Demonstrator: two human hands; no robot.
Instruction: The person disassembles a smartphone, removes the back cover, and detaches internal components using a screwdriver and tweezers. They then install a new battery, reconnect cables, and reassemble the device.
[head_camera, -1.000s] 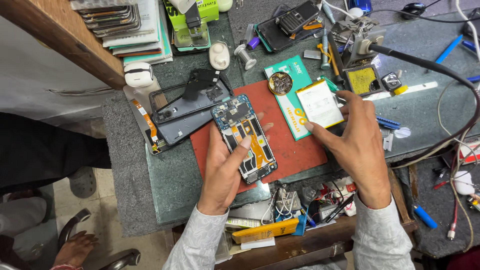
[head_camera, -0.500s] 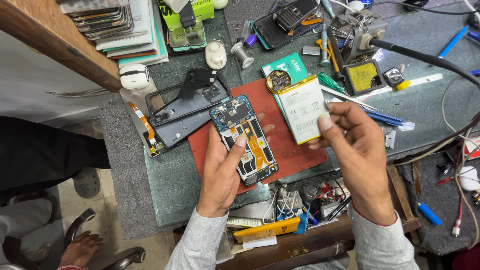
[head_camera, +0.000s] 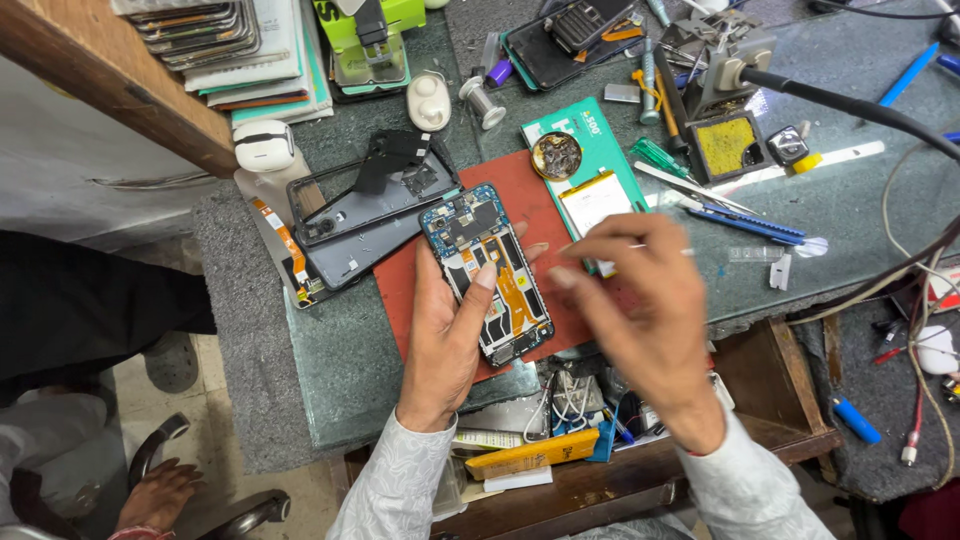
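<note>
Cluttered glass bench (head_camera: 850, 200) | left hand (head_camera: 445, 340) gripped opened phone (head_camera: 487, 272) flat, steadying it | right hand (head_camera: 640, 300) beside it, fingers loose, empty, blurred

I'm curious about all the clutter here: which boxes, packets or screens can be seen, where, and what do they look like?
Green box: flat, teal, by the red mat, round tin on it.
Lime pack: top edge, bright green.
Yellow packet: long, in the drawer below the hands.
Screen stack: dark panels, top left shelf.
Open phone: held by left hand, insides showing.
</note>
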